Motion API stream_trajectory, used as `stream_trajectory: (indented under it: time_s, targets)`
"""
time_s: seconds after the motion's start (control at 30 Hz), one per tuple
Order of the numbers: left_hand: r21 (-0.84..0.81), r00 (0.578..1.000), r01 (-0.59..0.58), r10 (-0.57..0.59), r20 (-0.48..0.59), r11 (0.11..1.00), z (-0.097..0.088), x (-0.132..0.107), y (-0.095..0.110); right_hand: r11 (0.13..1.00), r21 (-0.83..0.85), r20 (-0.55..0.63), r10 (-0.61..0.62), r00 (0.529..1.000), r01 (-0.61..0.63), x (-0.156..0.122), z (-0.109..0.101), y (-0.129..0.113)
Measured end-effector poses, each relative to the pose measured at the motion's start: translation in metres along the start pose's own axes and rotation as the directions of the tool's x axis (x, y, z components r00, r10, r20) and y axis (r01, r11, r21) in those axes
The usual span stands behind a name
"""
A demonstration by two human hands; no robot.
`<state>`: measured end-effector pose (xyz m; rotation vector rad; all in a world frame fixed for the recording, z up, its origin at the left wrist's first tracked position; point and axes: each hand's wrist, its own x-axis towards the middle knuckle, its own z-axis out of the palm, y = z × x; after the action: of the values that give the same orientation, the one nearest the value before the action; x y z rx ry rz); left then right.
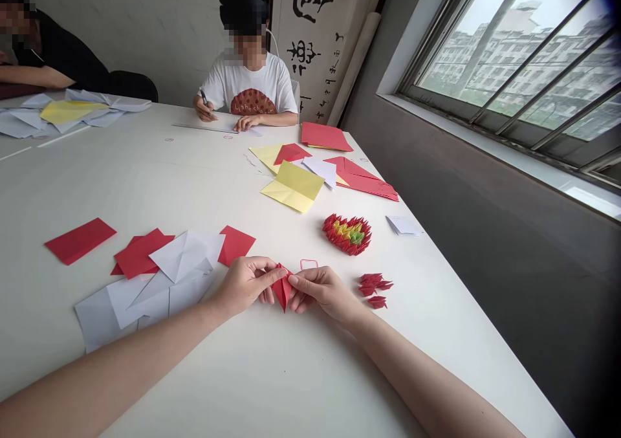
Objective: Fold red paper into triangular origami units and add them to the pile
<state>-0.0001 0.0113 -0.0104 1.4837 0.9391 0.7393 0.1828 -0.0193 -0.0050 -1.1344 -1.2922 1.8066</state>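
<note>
Between my two hands is a small folded red paper piece [282, 292], its point hanging down toward me just above the white table. My left hand [250, 283] pinches its left side between thumb and fingers. On the other side, my right hand [323, 289] grips the right edge with the thumb on top. Some of the paper is covered by my fingers. Several small folded red pieces [376, 283] lie right of my right hand. Beyond them sits a cluster of folded red, yellow and green pieces [347, 234].
Left of my hands lie white paper sheets [187, 257] and red sheets [143, 251]. Yellow paper [294, 186] and a red stack [326, 136] are farther back along the right edge. A person [250, 82] across the white table [145, 166] holds a pen; another person leans at far left.
</note>
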Motion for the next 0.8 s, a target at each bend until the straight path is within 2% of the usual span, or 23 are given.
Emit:
stream_trajectory:
  time_s: [0.23,0.37,0.47,0.6,0.7,0.8]
  targets:
    - [-0.042,1.0,0.006,-0.007,-0.014,0.999,-0.002,-0.001,0.0,0.999,-0.009,-0.066,-0.034,0.997,0.033,0.001,0.001,0.004]
    - [-0.092,0.999,0.034,-0.033,0.009,0.995,-0.001,-0.002,0.004,0.997,-0.017,-0.118,-0.081,0.99,0.08,0.002,0.002,0.004]
    - [-0.093,0.999,0.051,-0.049,0.019,0.994,-0.001,-0.003,0.007,0.997,-0.034,-0.128,-0.073,0.989,0.069,0.002,0.003,0.002]
    - [-0.102,0.999,0.042,-0.045,-0.026,0.994,0.0,-0.002,0.006,0.994,-0.031,-0.193,-0.107,0.975,0.103,0.001,0.009,0.004]
    - [-0.153,0.996,0.046,-0.057,-0.07,0.987,0.001,-0.002,0.005,0.975,-0.068,-0.304,-0.223,0.926,0.212,0.001,0.017,0.01]
    - [-0.196,0.995,0.077,-0.089,-0.053,0.978,0.003,-0.002,0.005,0.899,-0.285,-0.364,-0.422,0.83,0.332,-0.001,0.024,0.015]
